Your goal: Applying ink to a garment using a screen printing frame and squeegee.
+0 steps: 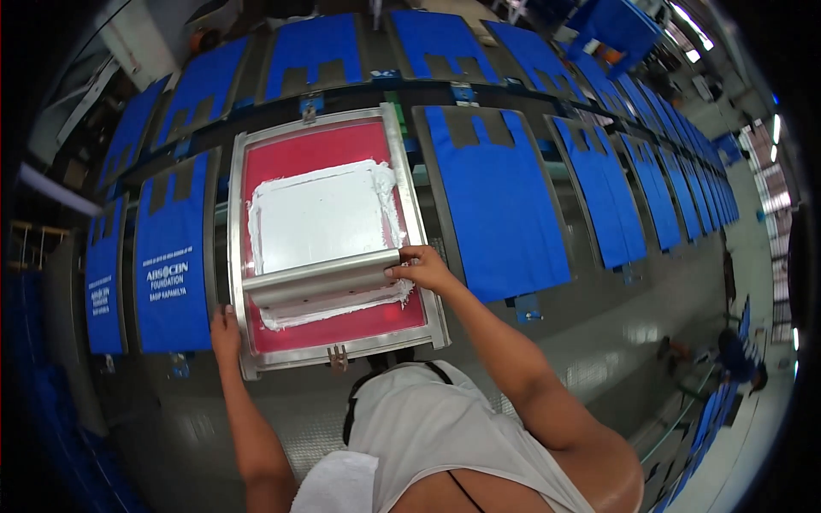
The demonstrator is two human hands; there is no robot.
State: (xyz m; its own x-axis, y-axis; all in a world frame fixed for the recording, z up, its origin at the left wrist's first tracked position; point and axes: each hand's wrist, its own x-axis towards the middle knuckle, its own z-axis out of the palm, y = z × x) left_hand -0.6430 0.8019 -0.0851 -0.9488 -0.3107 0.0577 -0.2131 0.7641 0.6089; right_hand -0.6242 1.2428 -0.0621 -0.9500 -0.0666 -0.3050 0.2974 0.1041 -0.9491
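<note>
In the head view, the right hand (423, 269) grips the right end of a metal squeegee (321, 282) across a red-meshed printing screen (299, 150) smeared with white ink (389, 192); the left hand (226, 332) is at its left edge, grip unclear. Leftward, blue bag panels (171, 316) bear white prints; nearby rightward panels (505, 205) look plain, and the screen hides what lies beneath.

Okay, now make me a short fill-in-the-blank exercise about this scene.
1. The right hand holds the silver bar at its ____ end.
2. The left hand is by the ____ side of the metal frame.
3. The smear inside the frame is coloured ____.
4. The cloth piece just right of the frame is ____.

Missing words: right; left; white; blue.
</note>
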